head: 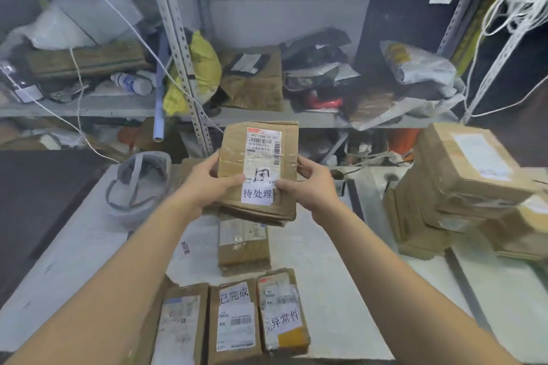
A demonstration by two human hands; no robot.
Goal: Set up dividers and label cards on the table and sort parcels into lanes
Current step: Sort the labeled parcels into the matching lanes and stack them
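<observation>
I hold a flat brown cardboard parcel up above the white table. My left hand grips its left edge and my right hand grips its right edge, both thumbs on the front. A white label card reading 待处理 lies on its lower front, pinned under my thumbs. Below it another parcel lies on the table. Three parcels lie side by side at the near edge: a plain one, one with a card 已完成, one with a card 异常件.
A tall stack of brown parcels stands on the right of the table. A grey helmet-like object sits at the far left. Metal shelving crammed with bags and packages runs behind the table.
</observation>
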